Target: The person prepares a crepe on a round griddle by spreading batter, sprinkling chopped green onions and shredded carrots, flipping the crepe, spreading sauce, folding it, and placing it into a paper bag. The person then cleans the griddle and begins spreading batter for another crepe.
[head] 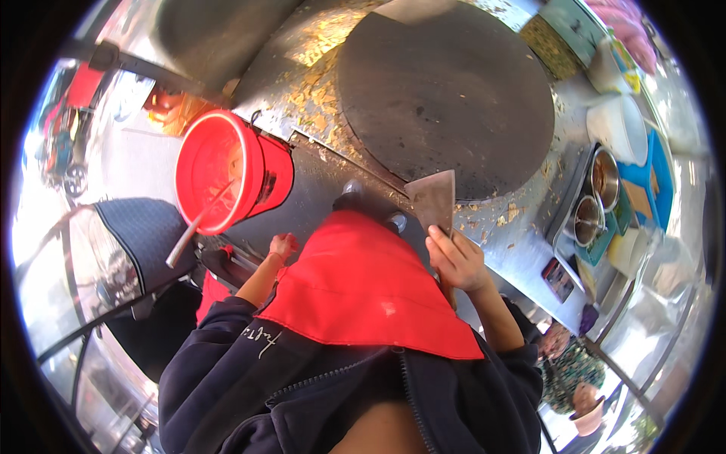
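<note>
My right hand [458, 262] grips a broad metal scraper [434, 196], its flat blade pointing up and away from me. The blade overlaps the near edge of a round, dark griddle plate [448, 102] in the picture; whether they touch I cannot tell. Down at my left side, beside my red apron [374, 272], hangs my left hand [283, 246] with fingers loosely bent; nothing shows in it. Left of the griddle, nearest to that hand, is a red bucket [278, 176] holding pale batter-like contents. A ladle-like utensil [198, 224] leans over its rim.
Yellowish crumbs [317, 102] litter the metal counter [510, 255] around the griddle. On the right stand metal pots [604, 179], a white tub [615, 127], a blue basket [661, 181] and a phone [558, 280]. A person in patterned clothing [573, 374] is at lower right.
</note>
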{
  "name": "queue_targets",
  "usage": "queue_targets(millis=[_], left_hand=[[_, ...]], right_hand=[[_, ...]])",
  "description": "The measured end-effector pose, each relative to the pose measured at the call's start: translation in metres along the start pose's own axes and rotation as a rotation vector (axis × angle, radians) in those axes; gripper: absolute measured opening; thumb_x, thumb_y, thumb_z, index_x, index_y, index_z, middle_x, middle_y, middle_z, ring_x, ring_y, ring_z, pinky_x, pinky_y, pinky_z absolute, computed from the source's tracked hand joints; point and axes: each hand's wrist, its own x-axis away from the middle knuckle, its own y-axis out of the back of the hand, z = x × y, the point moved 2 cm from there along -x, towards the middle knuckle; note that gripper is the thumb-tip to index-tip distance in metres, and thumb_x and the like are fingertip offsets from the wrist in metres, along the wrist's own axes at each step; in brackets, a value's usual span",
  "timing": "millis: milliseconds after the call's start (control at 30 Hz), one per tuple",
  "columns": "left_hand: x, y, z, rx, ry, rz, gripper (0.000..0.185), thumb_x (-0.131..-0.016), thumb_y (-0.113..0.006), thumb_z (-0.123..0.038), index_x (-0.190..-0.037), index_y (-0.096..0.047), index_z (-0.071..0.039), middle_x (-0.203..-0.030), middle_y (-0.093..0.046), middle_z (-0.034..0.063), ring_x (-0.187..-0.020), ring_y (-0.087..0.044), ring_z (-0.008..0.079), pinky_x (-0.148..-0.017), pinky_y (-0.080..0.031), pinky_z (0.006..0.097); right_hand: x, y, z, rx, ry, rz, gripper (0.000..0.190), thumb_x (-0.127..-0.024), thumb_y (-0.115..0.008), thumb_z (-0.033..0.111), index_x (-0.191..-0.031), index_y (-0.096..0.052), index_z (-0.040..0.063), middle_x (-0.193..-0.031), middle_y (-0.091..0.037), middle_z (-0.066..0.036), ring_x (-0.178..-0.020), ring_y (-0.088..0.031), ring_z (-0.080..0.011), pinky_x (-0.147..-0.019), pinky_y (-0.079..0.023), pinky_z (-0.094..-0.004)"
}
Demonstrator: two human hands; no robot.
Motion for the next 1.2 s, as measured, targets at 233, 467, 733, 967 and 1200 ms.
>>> queue_targets(millis=[233, 467, 733, 967, 1200], left_hand=[[0.018, 0.004, 0.034, 0.056, 0.075, -0.121, 0.035, -0.090, -0.046, -0.029, -0.091, -0.062, 0.002, -0.072, -0.066, 0.0089, -0.060, -0.063, 0.0167, -0.051, -0.046, 0.0287], [0.023, 0.000, 0.022, 0.076, 0.015, -0.070, 0.035, -0.091, -0.046, -0.028, -0.091, -0.062, 0.004, -0.072, -0.066, 0.0095, -0.059, -0.063, 0.0180, -0.056, -0.048, 0.0305], [0.035, 0.003, 0.000, 0.061, 0.046, -0.080, 0.035, -0.090, -0.045, -0.026, -0.088, -0.061, 0.005, -0.071, -0.065, 0.0118, -0.059, -0.063, 0.0183, -0.057, -0.050, 0.0311], [0.032, -0.005, -0.012, 0.008, -0.012, -0.086, 0.035, -0.089, -0.047, -0.027, -0.088, -0.061, 0.005, -0.070, -0.065, 0.0115, -0.059, -0.063, 0.0191, -0.058, -0.050, 0.0308], [0.033, -0.025, -0.015, -0.074, -0.056, -0.068, 0.036, -0.089, -0.047, -0.028, -0.087, -0.062, 0.004, -0.071, -0.066, 0.0118, -0.060, -0.063, 0.0185, -0.061, -0.049, 0.0319]], right_hand=[[-0.024, -0.043, -0.001, -0.021, 0.172, 0.116, 0.023, -0.071, -0.057, 0.009, -0.094, -0.060, 0.005, -0.105, -0.057, -0.008, -0.085, -0.056, -0.0216, -0.076, -0.052, -0.0292], [-0.033, -0.056, 0.001, -0.062, 0.235, 0.081, 0.015, -0.069, -0.060, 0.008, -0.084, -0.060, 0.007, -0.091, -0.054, -0.005, -0.083, -0.051, -0.0210, -0.076, -0.052, -0.0318], [-0.090, -0.099, -0.023, 0.079, 0.021, -0.083, 0.013, -0.069, -0.060, 0.009, -0.082, -0.060, 0.009, -0.091, -0.055, -0.003, -0.083, -0.052, -0.0247, -0.069, -0.050, -0.0304], [-0.081, -0.075, 0.005, -0.126, 0.138, -0.227, 0.014, -0.060, -0.063, 0.004, -0.073, -0.058, 0.006, -0.086, -0.053, -0.001, -0.072, -0.051, -0.0163, -0.056, -0.047, -0.0249], [-0.057, -0.074, 0.003, -0.120, 0.178, -0.209, 0.012, -0.064, -0.060, 0.007, -0.076, -0.060, 0.008, -0.088, -0.056, 0.000, -0.076, -0.051, -0.0174, -0.061, -0.047, -0.0243]])
